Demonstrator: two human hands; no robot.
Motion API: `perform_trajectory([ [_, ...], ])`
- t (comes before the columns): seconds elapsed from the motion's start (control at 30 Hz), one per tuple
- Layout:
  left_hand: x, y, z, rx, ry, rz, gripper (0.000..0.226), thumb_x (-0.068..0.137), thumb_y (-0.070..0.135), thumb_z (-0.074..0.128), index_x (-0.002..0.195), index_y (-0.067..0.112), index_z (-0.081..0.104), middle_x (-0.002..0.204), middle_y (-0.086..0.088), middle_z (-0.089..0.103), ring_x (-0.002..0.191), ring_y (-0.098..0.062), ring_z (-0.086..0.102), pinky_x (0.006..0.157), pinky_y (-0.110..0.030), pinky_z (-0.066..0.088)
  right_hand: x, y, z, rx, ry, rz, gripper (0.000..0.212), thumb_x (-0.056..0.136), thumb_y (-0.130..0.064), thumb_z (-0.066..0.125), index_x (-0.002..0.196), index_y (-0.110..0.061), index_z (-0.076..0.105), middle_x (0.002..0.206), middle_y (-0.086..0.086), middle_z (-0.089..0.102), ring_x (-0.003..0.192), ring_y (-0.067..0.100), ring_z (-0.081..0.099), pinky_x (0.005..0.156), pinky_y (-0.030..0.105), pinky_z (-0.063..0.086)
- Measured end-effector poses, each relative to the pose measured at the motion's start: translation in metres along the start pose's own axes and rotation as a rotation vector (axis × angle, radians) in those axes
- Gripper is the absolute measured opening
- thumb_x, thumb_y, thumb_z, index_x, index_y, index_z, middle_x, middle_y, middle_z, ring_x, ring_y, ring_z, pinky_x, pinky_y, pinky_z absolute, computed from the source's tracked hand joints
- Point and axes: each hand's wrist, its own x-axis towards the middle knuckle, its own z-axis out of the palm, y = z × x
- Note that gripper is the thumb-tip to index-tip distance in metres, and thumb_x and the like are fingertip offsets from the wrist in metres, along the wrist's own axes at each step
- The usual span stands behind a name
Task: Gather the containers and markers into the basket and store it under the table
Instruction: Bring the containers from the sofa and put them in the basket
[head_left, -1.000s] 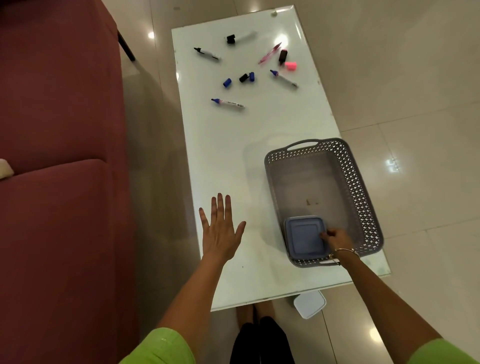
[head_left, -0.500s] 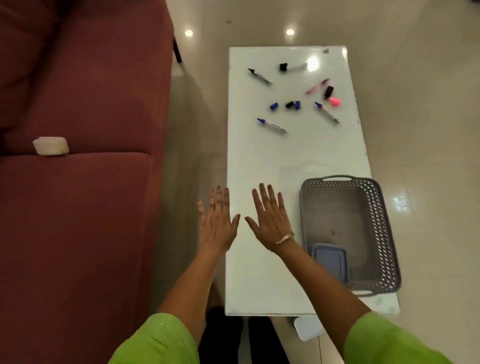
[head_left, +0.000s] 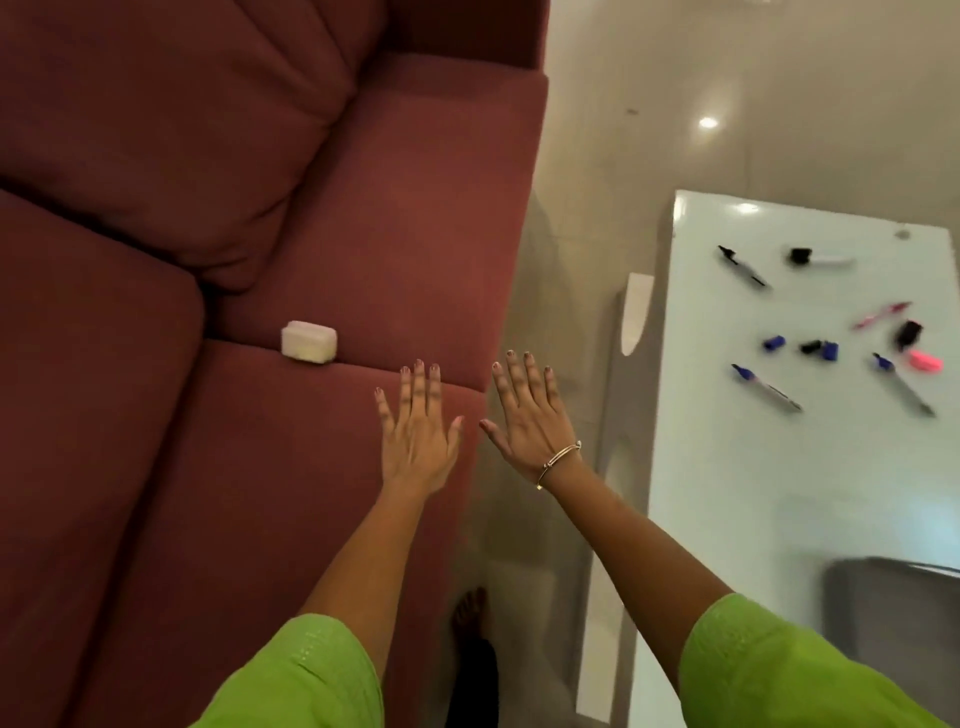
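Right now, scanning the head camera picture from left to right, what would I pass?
White container on the red sofa → left hand → right hand → black-capped marker on the white table → pink highlighter.

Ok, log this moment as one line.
left hand open, empty | right hand open, empty | white container on sofa | markers on table

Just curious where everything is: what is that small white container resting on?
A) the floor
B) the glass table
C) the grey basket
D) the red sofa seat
D: the small white container sits on the red sofa seat cushion, beyond the open left hand, away from the table.
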Motion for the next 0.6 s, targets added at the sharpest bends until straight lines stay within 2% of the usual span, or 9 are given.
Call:
perform_trajectory([
  [0.2, 0.047, -0.087, -0.009, -0.034, -0.010, -0.140, 0.070, 0.094, 0.046, 0.028, 0.146, 0.015, -0.007, 0.159, -0.007, -0.002, 0.146, -0.021, -0.005, 0.116, -0.053, -0.005, 0.096, -0.064, 0.013, 0.002, -0.031, -0.117, 0.074, 0.091, -0.054, 0.031, 0.146, -0.013, 0.004, 0.157, 0.011, 0.005, 0.145, 0.028, -0.001, 0.119, 0.048, 0.003],
  [0.3, 0.065, -0.121, -0.009, -0.043, -0.011, -0.195, 0.070, 0.095, 0.044, 0.028, 0.146, 0.015, -0.008, 0.159, -0.006, -0.003, 0.146, -0.020, -0.006, 0.116, -0.054, -0.005, 0.139, -0.092, 0.023, 0.038, -0.084, -0.155, 0.073, 0.091, -0.052, 0.032, 0.145, -0.011, 0.008, 0.156, 0.013, 0.010, 0.145, 0.029, 0.004, 0.119, 0.049, 0.006],
  [0.43, 0.084, -0.167, -0.003, -0.059, 0.017, -0.276, 0.071, 0.095, 0.043, 0.030, 0.146, 0.014, -0.009, 0.159, -0.007, -0.001, 0.146, -0.022, -0.006, 0.116, -0.055, -0.004, 0.192, -0.130, 0.046, 0.109, -0.128, -0.176, 0.070, 0.090, -0.049, 0.038, 0.143, -0.008, 0.018, 0.152, 0.015, 0.023, 0.141, 0.031, 0.020, 0.117, 0.047, 0.017],
  [0.6, 0.098, -0.218, 0.027, -0.051, -0.021, -0.348, 0.069, 0.095, 0.042, 0.030, 0.146, 0.013, -0.006, 0.159, -0.008, 0.001, 0.146, -0.023, -0.004, 0.117, -0.055, -0.002, 0.248, -0.178, 0.088, 0.226, -0.202, -0.150, 0.065, 0.087, -0.046, 0.048, 0.135, -0.006, 0.032, 0.132, 0.017, 0.049, 0.118, 0.033, 0.044, 0.097, 0.043, 0.039],
])
